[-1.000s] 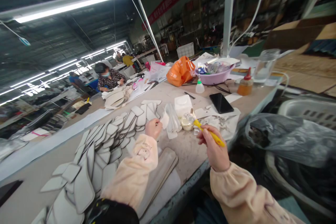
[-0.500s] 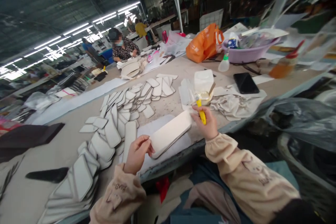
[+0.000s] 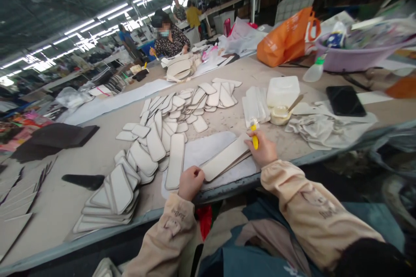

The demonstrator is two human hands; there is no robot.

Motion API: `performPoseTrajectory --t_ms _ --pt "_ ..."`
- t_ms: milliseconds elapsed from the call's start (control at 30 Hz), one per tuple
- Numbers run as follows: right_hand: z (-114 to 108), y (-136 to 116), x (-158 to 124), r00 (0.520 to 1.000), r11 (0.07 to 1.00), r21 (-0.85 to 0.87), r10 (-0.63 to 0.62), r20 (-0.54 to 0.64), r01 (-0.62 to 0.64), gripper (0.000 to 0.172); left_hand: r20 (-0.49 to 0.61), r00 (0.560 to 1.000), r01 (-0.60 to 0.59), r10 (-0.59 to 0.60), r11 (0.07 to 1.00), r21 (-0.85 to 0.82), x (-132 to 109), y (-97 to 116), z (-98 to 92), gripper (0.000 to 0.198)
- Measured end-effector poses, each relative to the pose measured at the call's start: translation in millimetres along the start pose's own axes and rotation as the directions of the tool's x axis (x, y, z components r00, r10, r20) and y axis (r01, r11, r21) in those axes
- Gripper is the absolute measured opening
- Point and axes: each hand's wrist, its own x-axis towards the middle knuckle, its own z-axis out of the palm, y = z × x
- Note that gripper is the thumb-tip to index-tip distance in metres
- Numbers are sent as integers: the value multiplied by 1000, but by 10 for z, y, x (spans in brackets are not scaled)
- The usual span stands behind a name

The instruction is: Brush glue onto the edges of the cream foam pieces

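Note:
My right hand (image 3: 264, 149) is closed around a short yellow-handled tool (image 3: 255, 138) whose pale head points up and away; I cannot make out the kind of head. Its fingers also meet the far right end of a long cream panel with rounded corners (image 3: 224, 159). At the panel's near left end, my left hand (image 3: 191, 183) is curled shut with its fingertips against the edge. More thin pieces show under that panel, on a white sheet (image 3: 208, 147). Just left of it lies a similar panel (image 3: 175, 160), flat on the table.
Overlapping cream pieces (image 3: 156, 138) spread across the table's left and middle. Behind my right hand stand a small glue-like pot with a stick (image 3: 280, 114), a white container (image 3: 282, 91), crumpled cloth (image 3: 315, 130) and a phone (image 3: 346, 101). Across the table, a masked person (image 3: 172, 39) works.
The camera view has turned left, shifting the scene rightward. The long panel now lies lower and separates visibly from pieces beneath at its right end. My left fingers have curled in more.

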Motion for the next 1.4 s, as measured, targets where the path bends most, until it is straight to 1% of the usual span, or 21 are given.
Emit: performPoseTrajectory --t_ms 167,367,467,600,700,800,900,1067,1267,1400 --pt "58 52 10 1000 999 -54 4 2 -4 25 3 1000 -7 7 999 40 15 -18 64 18" --pt "82 84 -7 1000 999 -49 23 7 -23 28 21 1000 17 -17 1000 -12 48 -17 41 18" --pt "90 94 -17 999 998 -46 31 15 -30 29 52 998 52 -48 995 -86 60 -36 30 16" --pt "107 119 -26 999 997 -68 35 6 -35 29 126 988 119 -90 961 -249 59 -129 53 12" --pt "116 133 -32 999 996 -77 47 17 -46 30 150 983 154 -107 924 -350 42 -196 78 15" --pt "120 135 -39 999 995 -89 49 17 -47 31 151 984 148 -94 906 -397 21 -218 90 21" --pt "123 136 -43 999 994 -99 40 14 -39 31 125 989 124 -80 911 -394 6 -205 97 29" --pt "127 148 -38 999 992 -123 23 29 -19 32 96 991 122 -95 936 -330 6 -182 107 26" --pt "105 122 -30 999 994 -111 -15 34 19 23 125 987 135 -99 937 -323 25 -195 104 27" --pt "116 107 -26 999 994 -105 -21 44 25 24 148 984 145 -100 931 -334 55 -236 117 28"
